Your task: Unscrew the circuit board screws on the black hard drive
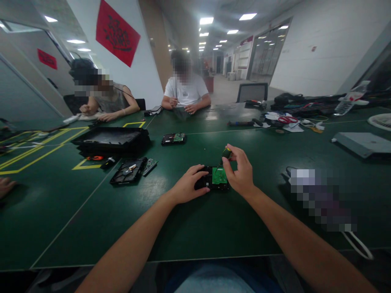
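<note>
A hard drive (pixel 209 184) lies on the green table in front of me, its green circuit board (pixel 220 176) facing up at the right end. My left hand (pixel 189 185) grips the drive's left end, thumb along the near edge and fingers over the far side. In my right hand (pixel 240 169) is a small screwdriver (pixel 226 153) with a dark green and yellow handle, pinched between thumb and fingers. It stands roughly upright over the circuit board, tip pointing down. Whether the tip sits in a screw is too small to tell.
To the left are an opened drive (pixel 126 171), a loose circuit board (pixel 149 166) and a black tray (pixel 113 138). Another drive (pixel 173 138) lies farther back. Rightward are a grey metal box (pixel 366 144), a blurred-out item with a strap, and cables. Two people sit across the table.
</note>
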Demonstrator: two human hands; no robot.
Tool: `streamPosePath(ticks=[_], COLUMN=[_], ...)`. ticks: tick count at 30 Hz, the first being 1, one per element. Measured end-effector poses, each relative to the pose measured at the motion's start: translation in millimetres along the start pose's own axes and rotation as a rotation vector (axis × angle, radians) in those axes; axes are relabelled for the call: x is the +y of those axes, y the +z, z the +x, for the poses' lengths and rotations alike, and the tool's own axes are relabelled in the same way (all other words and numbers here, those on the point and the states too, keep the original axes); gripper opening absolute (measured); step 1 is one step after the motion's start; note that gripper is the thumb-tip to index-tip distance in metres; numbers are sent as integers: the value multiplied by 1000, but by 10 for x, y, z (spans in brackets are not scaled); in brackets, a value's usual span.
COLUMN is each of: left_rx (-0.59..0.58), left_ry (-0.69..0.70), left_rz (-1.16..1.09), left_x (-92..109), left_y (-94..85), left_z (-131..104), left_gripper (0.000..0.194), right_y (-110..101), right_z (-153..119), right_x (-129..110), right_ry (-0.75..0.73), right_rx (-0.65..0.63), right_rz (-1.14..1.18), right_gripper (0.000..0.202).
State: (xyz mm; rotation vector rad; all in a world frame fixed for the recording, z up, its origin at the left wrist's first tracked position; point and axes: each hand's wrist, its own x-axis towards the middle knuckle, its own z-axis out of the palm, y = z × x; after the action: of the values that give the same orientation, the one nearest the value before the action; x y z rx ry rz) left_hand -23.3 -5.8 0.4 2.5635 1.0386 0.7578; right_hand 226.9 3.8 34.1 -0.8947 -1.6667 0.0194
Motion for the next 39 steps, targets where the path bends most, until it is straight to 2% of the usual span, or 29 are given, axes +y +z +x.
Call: streamPosePath(ticks=[3, 9, 15, 20, 27, 33, 39], left_rx=[-2, -5, -6, -6, -10, -13, -10], left_ry=[1, -11, -11, -10, -7, -21, -13], left_rz=[1, 1, -10, -8, 0, -5, 6], left_x=[-9, -11, 8, 12, 8, 13, 4], left_y=[4, 4, -7, -9, -7, -11, -4], left_z=[-1, -7, -3, -1, -3, -5, -4], left_gripper=[65, 65, 64, 64, 64, 64, 65], right_y=[-6, 5, -1, 15, 23, 19, 28], right_z=[13, 26, 37, 29, 31, 29, 14], right_x=[-28, -20, -29, -21, -16, -33, -10], right_ry=[-24, -36, -32, -24, -26, -20, -22], right_rx=[18, -47, -25, -74, -10, -51, -27], right_rz=[-33, -6, -36, -3, -13, 21, 12], right_gripper=[45, 51, 49, 52, 49, 50, 51])
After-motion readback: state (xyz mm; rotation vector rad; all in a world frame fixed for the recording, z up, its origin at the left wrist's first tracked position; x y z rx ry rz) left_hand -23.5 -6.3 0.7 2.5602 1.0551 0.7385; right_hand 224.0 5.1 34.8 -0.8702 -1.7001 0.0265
